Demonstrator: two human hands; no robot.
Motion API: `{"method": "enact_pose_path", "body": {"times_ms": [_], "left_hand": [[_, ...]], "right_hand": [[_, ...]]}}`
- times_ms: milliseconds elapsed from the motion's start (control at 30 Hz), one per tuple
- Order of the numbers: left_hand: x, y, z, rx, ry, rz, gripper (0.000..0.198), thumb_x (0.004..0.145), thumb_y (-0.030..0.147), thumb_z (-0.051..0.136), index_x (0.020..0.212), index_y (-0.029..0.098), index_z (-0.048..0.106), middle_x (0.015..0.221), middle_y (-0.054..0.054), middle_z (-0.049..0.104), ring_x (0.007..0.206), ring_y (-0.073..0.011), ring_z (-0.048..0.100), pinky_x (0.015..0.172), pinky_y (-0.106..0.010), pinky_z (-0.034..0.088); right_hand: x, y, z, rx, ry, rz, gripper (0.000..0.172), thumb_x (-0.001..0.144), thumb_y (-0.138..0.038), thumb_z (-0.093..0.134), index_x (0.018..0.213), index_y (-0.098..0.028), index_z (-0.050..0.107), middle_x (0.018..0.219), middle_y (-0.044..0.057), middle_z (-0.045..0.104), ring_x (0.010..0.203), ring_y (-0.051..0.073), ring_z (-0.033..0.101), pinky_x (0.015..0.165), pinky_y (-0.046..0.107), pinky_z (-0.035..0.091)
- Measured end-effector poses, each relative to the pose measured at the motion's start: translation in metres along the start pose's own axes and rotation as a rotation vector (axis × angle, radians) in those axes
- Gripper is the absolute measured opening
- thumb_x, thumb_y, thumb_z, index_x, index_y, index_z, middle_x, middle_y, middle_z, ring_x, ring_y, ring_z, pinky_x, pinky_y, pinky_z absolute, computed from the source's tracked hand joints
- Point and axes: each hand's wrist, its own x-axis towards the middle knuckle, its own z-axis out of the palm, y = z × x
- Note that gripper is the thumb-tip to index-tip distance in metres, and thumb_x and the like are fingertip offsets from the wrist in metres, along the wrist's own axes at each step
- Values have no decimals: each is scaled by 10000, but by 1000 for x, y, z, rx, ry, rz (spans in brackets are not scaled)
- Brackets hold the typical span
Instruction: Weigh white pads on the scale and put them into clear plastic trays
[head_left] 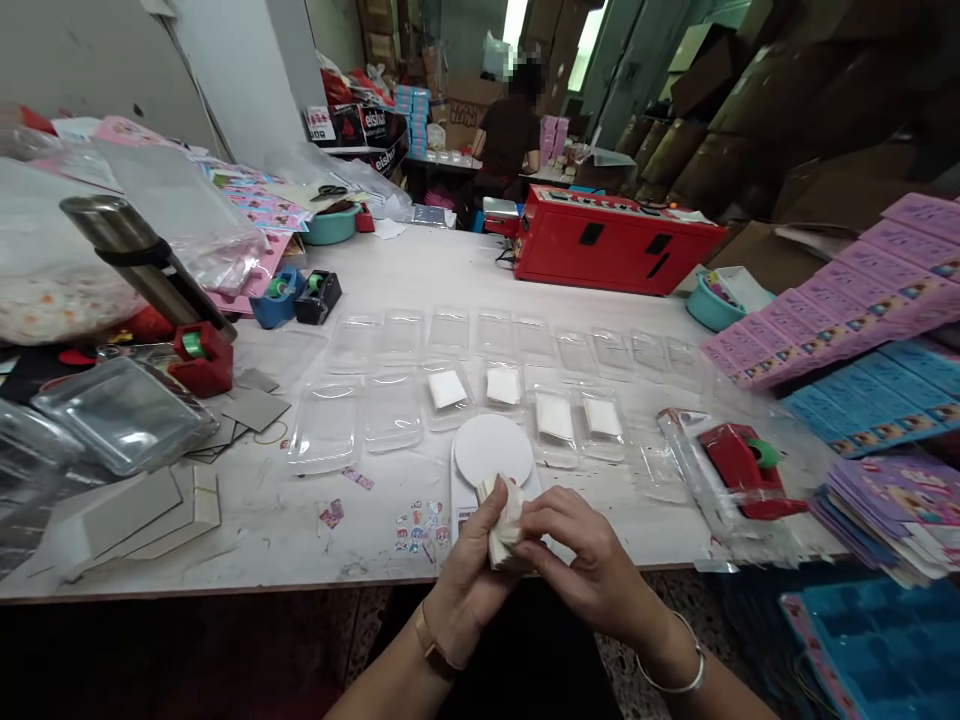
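Note:
My left hand (pixel 469 570) and my right hand (pixel 581 565) meet at the table's near edge, both closed on a small stack of white cards (pixel 504 522). The right fingers pinch the top card. Just beyond the hands sits a small white scale (pixel 491 455) with a round plate. Rows of clear plastic trays (pixel 390 410) lie across the table; several behind the scale hold a white card (pixel 448 389).
A red machine (pixel 611 240) stands at the back. Pink and blue printed cards (pixel 847 320) are stacked at the right, with a red tape dispenser (pixel 739 465) in front. Grey cardboard pieces (pixel 142 510), tape dispensers (pixel 202 355) and a steel flask (pixel 142 255) lie left. A person sits far behind.

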Motion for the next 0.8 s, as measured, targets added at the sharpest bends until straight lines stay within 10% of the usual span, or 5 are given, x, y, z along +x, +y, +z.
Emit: {"method": "enact_pose_path", "body": {"times_ms": [333, 800], "left_hand": [[-15, -6, -3, 42, -43, 8, 262, 785, 320, 751, 792, 86, 631, 700, -37, 643, 567, -115, 607, 535, -212, 508], [-8, 4, -3, 44, -1, -10, 228, 847, 294, 681, 842, 68, 651, 754, -59, 653, 620, -127, 608, 601, -231, 490]], "right_hand": [[-5, 12, 7, 484, 9, 169, 231, 875, -405, 654, 771, -201, 684, 800, 23, 615, 781, 161, 581, 753, 310, 474], [4, 15, 8, 452, -8, 201, 254, 888, -402, 634, 738, -201, 670, 757, 24, 610, 762, 167, 560, 758, 330, 467]]}}
